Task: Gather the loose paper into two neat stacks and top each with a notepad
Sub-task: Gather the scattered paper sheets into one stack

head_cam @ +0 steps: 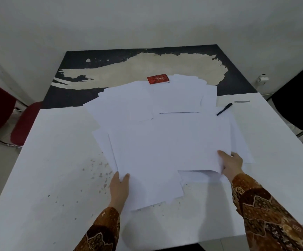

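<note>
Several loose white paper sheets [158,127] lie fanned across the white table [47,160], overlapping from the near middle to the far edge. My left hand [119,187] grips the near-left edge of the nearest sheets, thumb on top. My right hand [231,163] pinches the near-right corner of an upper sheet, thumb on top. A small red notepad [158,79] rests at the far end of the pile, beyond both hands. Only this one notepad is in view.
A black pen [224,109] lies on the table right of the far sheets. Behind the white table is a dark table with a worn pale patch [138,69]. A red chair [25,122] stands at left and a black chair [299,105] at right.
</note>
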Demonstrator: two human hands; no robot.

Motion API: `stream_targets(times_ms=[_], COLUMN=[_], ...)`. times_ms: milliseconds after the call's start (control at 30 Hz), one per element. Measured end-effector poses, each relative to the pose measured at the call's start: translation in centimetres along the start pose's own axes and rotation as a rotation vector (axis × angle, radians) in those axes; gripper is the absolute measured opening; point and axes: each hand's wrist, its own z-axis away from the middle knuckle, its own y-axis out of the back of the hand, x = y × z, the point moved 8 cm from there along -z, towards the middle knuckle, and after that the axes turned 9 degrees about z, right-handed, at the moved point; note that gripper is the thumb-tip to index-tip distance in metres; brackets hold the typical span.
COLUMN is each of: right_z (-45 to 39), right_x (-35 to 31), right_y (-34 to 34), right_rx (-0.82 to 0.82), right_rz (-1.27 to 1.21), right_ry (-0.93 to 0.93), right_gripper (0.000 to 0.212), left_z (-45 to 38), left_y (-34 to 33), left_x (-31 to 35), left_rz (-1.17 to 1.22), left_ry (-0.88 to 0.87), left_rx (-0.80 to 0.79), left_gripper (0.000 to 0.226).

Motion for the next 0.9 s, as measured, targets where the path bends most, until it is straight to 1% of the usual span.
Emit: stream_targets(times_ms=[67, 100, 200, 233, 267, 300, 367, 400, 433, 500, 533, 567, 600, 633, 667, 700, 733, 800, 867, 900], right_z=[0.7, 1.2, 2.9, 3.3, 3.6, 3.7, 3.6, 3.4, 3.3, 3.4, 3.6, 4.0, 4.6, 5.2, 6.2, 7.0, 7.7, 9.1, 9.8, 10.1], right_x=[1.6, 2.2, 3.0, 3.2, 3.3, 3.4, 3.4, 3.4, 3.3, 3.0, 3.0, 2.9, 2.9, 2.9, 2.7, 2.7, 2.6, 2.2, 1.9, 1.8], right_y=[0.3, 0.0, -2.1, -2.5, -2.5, -2.1, -1.0, -0.4, -0.2, -1.2, -2.1, -3.2, -4.3, -5.6, -6.6, -7.5, -8.3, -9.6, -10.7, -11.3], right_rx=[-0.042, -0.076, -0.217, -0.214, -0.176, -0.115, 0.002, 0.044, 0.052, -0.031, -0.097, -0.166, -0.241, -0.318, -0.392, -0.445, -0.488, -0.545, -0.582, -0.599], right_rz=[-0.136, -0.181, -0.222, -0.215, -0.235, -0.276, -0.393, -0.427, -0.449, -0.446, -0.387, -0.319, -0.254, -0.186, -0.115, -0.029, 0.052, 0.232, 0.426, 0.515], right_ry=[-0.103, -0.133, -0.154, -0.149, -0.149, -0.148, -0.157, -0.157, -0.157, -0.172, -0.18, -0.174, -0.163, -0.135, -0.095, -0.043, 0.023, 0.16, 0.294, 0.35], right_gripper=[0.038, 0.034, 0.029, 0.025, 0.024, 0.03, 0.054, 0.061, 0.065, 0.068, 0.069, 0.068, 0.063, 0.053, 0.042, 0.035, 0.033, 0.034, 0.037, 0.036], left_z=[0.1, 0.2, 0.2, 0.2, 0.4, 0.6, 0.8, 0.7, 0.6, 0.0, -0.5, -0.4, -0.2, 0.3, 0.5, 0.6, 0.6, 0.7, 0.8, 0.7], left_y=[0.0, 0.1, 0.3, 0.3, 0.2, 0.2, 0.3, 0.3, 0.3, 0.3, 0.3, 0.2, 0.2, 0.1, 0.1, 0.1, 0.2, 0.2, 0.0, -0.2], left_x=[0.1, 0.1, 0.4, 0.7, 1.0, 1.3, 1.6, 1.5, 1.3, 0.5, -0.1, 0.0, 0.3, 0.8, 1.0, 1.1, 1.0, 1.1, 1.3, 1.4], left_rz=[0.021, 0.026, 0.02, 0.013, 0.011, 0.011, 0.014, 0.025, 0.031, 0.044, 0.053, 0.067, 0.081, 0.09, 0.101, 0.11, 0.119, 0.148, 0.176, 0.176], left_ry=[0.004, 0.006, 0.006, 0.003, -0.003, -0.008, -0.017, -0.013, 0.001, 0.029, 0.059, 0.086, 0.097, 0.11, 0.124, 0.138, 0.162, 0.193, 0.213, 0.192], left_rx=[-0.008, -0.011, -0.019, -0.023, -0.034, -0.043, -0.053, -0.061, -0.066, -0.075, -0.081, -0.086, -0.091, -0.101, -0.1, -0.085, -0.066, -0.048, -0.072, -0.091], left_gripper=[0.049, 0.05, 0.05, 0.048, 0.045, 0.043, 0.041, 0.041, 0.044, 0.055, 0.059, 0.057, 0.049, 0.04, 0.036, 0.038, 0.043, 0.053, 0.06, 0.065])
